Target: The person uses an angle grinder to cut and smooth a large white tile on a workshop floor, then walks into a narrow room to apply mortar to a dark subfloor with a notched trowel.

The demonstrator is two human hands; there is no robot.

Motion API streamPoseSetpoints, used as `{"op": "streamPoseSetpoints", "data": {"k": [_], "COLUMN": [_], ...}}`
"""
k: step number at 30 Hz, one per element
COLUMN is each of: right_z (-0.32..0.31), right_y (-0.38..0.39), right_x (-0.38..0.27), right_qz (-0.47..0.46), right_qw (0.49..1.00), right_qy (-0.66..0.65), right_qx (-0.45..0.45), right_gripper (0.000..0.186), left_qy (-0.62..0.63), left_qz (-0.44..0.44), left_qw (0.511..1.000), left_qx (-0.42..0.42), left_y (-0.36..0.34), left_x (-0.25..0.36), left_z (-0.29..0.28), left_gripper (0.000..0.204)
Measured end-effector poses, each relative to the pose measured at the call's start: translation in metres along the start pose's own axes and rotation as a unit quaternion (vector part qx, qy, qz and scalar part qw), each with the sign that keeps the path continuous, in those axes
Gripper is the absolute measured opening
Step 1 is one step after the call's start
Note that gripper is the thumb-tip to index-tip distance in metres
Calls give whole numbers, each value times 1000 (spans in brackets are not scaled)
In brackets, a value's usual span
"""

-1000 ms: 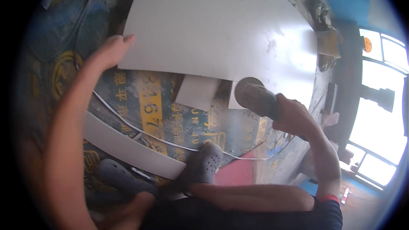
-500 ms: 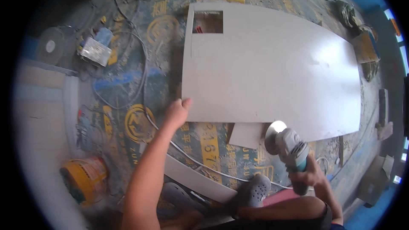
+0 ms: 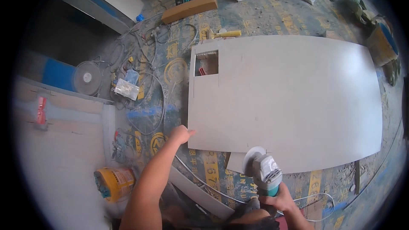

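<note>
A large pale tile (image 3: 289, 98) lies flat in front of me, with a rectangular cutout near its far left corner. My left hand (image 3: 181, 135) is at the tile's left edge by the near corner, thumb over the top and the other fingers hidden, seemingly gripping the edge. My right hand (image 3: 279, 199) is wrapped round the handle of an angle grinder (image 3: 266, 172), grey with a teal body. Its round disc (image 3: 252, 160) is at the tile's near edge, close to a short dark mark; whether it touches cannot be made out. A smaller tile piece (image 3: 236, 162) shows beneath that edge.
A grey cable (image 3: 204, 182) runs across the printed floor sheet at my feet. Left are an orange bucket (image 3: 115, 184), a foil-like packet (image 3: 126, 89) and loose cables. Beyond the tile lie a yellow-handled tool (image 3: 228, 34) and a long cardboard box (image 3: 190, 9).
The view has tilted up, so the tile sits lower in it. The grinder has moved left along the near edge, its disc closer to the mark. My left hand stays at the left edge.
</note>
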State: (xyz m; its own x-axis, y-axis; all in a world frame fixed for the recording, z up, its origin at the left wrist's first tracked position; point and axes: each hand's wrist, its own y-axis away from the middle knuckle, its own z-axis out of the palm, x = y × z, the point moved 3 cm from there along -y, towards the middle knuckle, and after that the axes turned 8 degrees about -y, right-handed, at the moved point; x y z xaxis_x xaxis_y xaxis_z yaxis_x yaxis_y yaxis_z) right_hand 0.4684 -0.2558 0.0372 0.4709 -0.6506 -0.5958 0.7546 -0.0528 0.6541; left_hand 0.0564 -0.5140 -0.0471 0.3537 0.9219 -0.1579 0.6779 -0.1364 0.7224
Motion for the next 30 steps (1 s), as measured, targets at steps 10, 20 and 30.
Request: {"op": "streamPoseSetpoints", "data": {"k": [10, 20, 30], "right_z": [-17, 101, 247], "right_y": [-4, -46, -136], "right_x": [-56, -158, -156], "right_qz": [-11, -19, 188], "right_qw": [996, 890, 714], "right_qy": [16, 448, 674], "right_qx": [90, 85, 22], "right_gripper": [57, 66, 69], "left_qy": [96, 447, 762], "left_qz": [71, 107, 90], "left_qw": [966, 850, 530], "left_qx": [-227, -257, -361], "left_y": [8, 62, 31], "left_x": [-22, -74, -66], "left_z": [-4, 30, 90], "left_gripper": [27, 36, 45]}}
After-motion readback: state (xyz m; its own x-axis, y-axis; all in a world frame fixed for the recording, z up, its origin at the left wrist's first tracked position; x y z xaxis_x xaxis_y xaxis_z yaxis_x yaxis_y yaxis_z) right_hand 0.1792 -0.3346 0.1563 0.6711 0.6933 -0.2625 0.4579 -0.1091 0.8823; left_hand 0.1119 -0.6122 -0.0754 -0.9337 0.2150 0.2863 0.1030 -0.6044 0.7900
